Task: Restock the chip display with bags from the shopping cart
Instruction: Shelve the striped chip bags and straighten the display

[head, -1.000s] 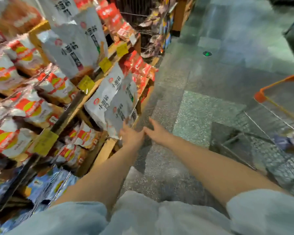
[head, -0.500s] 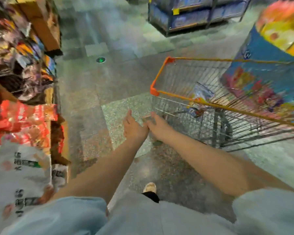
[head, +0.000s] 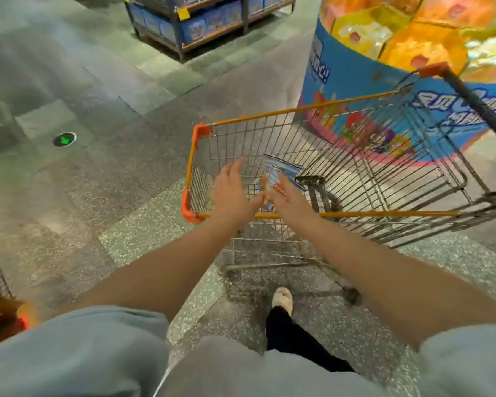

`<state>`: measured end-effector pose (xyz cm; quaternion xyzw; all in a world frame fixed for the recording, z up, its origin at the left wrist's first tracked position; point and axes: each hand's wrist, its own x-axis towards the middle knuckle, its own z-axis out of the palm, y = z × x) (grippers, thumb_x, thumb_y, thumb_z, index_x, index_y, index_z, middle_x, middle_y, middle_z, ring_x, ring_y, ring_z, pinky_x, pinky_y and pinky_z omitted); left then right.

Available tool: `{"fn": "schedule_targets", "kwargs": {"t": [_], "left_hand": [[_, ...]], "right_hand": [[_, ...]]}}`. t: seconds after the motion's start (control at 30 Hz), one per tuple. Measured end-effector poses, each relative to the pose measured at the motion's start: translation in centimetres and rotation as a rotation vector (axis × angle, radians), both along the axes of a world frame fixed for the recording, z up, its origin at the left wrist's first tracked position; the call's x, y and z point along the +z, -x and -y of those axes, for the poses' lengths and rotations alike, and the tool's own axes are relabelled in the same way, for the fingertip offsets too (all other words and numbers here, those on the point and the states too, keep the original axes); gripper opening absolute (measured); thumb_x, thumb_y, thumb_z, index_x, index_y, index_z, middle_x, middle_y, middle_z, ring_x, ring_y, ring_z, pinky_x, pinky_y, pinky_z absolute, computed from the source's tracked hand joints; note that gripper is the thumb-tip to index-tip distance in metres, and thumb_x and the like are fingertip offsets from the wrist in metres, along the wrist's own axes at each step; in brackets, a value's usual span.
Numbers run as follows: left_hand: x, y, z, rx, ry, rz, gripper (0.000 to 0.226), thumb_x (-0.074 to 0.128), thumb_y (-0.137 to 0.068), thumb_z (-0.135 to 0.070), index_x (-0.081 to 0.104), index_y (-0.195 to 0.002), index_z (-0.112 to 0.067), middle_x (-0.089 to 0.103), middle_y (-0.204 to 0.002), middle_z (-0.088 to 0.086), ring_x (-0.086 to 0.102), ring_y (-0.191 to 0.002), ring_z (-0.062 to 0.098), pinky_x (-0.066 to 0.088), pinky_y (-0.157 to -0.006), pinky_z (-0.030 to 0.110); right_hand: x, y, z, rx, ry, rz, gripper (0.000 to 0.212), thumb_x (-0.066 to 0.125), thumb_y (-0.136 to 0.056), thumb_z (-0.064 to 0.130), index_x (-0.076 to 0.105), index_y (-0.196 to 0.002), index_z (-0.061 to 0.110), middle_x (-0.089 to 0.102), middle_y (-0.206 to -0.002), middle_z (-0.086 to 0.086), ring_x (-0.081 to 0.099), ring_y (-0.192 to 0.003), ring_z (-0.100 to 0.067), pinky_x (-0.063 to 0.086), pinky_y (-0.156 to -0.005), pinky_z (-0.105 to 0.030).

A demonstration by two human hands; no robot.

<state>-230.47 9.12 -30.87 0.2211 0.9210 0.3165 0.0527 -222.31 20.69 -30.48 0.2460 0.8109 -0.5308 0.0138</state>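
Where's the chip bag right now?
Head view, centre: the chip bag lies inside the shopping cart, just beyond the left hand and right hand.

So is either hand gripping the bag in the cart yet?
No, both the left hand and right hand are open above the bag.

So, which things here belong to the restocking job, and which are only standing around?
For the job:
- shopping cart
- chip bag in the cart
- left hand, right hand, both open

Only around:
- round blue display
- blue-box shelf
- green floor marker
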Motion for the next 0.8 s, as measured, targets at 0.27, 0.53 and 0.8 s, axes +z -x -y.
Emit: {"fn": "schedule_targets", "kwargs": {"t": [0.27, 0.53, 0.8], "left_hand": [[-5.0, 7.9, -8.3, -0.206, 0.284, 0.072, 0.091, 0.065, -0.084, -0.046, 0.007, -0.152, -0.031, 0.006, -0.159, 0.003, 0.002, -0.147, 0.023, 0.009, -0.118, 0.046], [-13.5, 14.2, -15.0, -0.299, 0.442, 0.232, 0.090, 0.061, -0.086, -0.049, 0.004, -0.153, -0.029, 0.002, -0.160, 0.006, 0.003, -0.147, 0.026, 0.014, -0.117, 0.048], [-23.2, 19.3, -18.2, -0.485, 0.562, 0.289, 0.098, 0.062, -0.086, -0.047, -0.005, -0.153, -0.021, -0.002, -0.159, 0.009, 0.005, -0.146, 0.030, 0.020, -0.114, 0.052]], "right_hand": [[-5.3, 6.9, -10.5, -0.073, -0.010, 0.207, 0.068, 0.044, -0.099, 0.042, 0.005, -0.153, 0.029, 0.023, -0.156, -0.013, 0.041, -0.131, -0.036, 0.040, -0.101, -0.043], [-13.1, 11.0, -18.0, 0.051, 0.012, 0.479, 0.077, 0.040, -0.096, 0.052, -0.006, -0.152, 0.025, 0.015, -0.159, -0.006, 0.035, -0.136, -0.029, 0.033, -0.102, -0.024], [-24.6, 12.8, -22.2, 0.334, -0.140, 0.716, 0.091, 0.046, -0.091, 0.057, -0.021, -0.147, 0.033, 0.040, -0.145, -0.020, 0.057, -0.113, -0.034, 0.049, -0.091, -0.039]]}}
